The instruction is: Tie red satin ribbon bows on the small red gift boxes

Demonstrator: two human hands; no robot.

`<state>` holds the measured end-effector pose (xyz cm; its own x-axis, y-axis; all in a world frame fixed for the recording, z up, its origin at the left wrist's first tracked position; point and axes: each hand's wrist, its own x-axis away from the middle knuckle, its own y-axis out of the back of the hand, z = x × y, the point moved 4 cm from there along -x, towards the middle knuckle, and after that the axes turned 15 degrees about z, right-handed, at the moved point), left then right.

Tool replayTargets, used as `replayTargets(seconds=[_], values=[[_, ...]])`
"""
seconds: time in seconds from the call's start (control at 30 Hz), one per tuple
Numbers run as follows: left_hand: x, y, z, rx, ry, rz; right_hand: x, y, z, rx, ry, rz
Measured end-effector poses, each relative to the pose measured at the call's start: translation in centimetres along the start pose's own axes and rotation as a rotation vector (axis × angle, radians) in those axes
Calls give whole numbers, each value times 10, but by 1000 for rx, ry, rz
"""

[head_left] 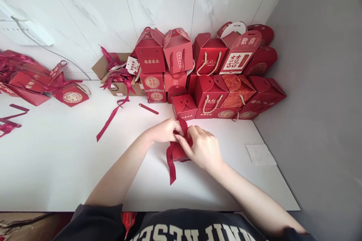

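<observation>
A small red gift box sits on the white table in front of me, partly covered by my hands. A dark red ribbon runs over its top, one tail hanging down the left side and a loop rising between my fingers. My left hand pinches the ribbon from the left, fingers closed. From the right, my right hand has its fingers curled over the ribbon at the box top, its thumb reaching toward the left fingers. The exact grip is partly hidden.
Stacked red gift boxes stand against the tiled wall. A cardboard box holds ribbons and tags, one ribbon trailing out. A red strip lies nearby. More red boxes are at left, a white paper at right beside a grey partition.
</observation>
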<state>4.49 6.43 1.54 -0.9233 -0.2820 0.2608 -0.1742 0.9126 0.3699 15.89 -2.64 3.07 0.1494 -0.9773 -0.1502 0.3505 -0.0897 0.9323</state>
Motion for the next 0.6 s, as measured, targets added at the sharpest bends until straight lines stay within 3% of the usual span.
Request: replayTargets(seconds=[0.07, 0.17, 0.3, 0.47, 0.6], values=[[1, -1, -2, -7, -2, -17, -3, -3, -8, 0, -80, 59], [5, -2, -9, -46, -3, -24, -7, -5, -15, -129, -61, 136], [9, -1, -16, -150, 17, -41, -13, 0, -27, -515, 45, 260], [11, 1, -16, -154, 86, -42, -21, -3, -40, -1098, 69, 422], [13, 2, -17, -109, 107, -10, -23, -8, -40, -1286, 110, 493]])
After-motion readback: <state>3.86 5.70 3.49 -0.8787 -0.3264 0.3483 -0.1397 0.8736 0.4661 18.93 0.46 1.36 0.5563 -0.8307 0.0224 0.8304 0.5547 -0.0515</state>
